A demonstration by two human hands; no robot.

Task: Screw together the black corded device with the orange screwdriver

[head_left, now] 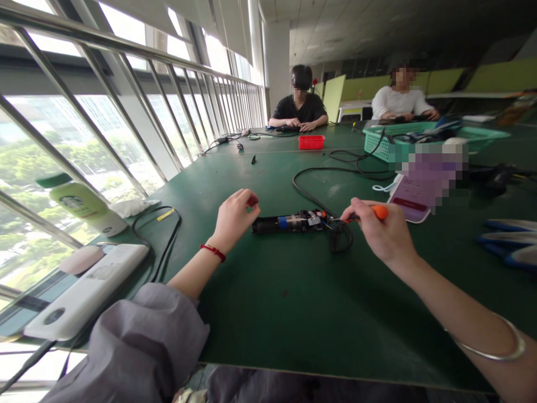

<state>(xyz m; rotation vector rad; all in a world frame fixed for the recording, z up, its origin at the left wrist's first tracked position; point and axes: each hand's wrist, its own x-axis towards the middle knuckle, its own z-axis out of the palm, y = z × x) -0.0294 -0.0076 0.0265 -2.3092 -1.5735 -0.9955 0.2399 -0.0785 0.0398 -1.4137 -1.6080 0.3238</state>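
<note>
A partly exposed electric tool (289, 222) lies on the green table, its black cylinder end to the left, with a blue band, metal parts and small wires toward the right. My right hand (384, 226) is closed around a screwdriver (380, 212) with an orange handle. The screwdriver's thin shaft points left at the tool's wired end; whether the tip touches is too small to tell. Just left of the black cylinder, my left hand (237, 215) is raised with its fingers curled in toward the thumb. Anything between those fingertips is hidden.
A black cord (300, 182) runs from the tool toward a green basket (377, 143). A phone (413, 193) leans at the right, near blue-and-white gloves (512, 240). At left are a bottle (84, 207) and white power bank (90, 288). Two people sit beyond a red bin (311, 143).
</note>
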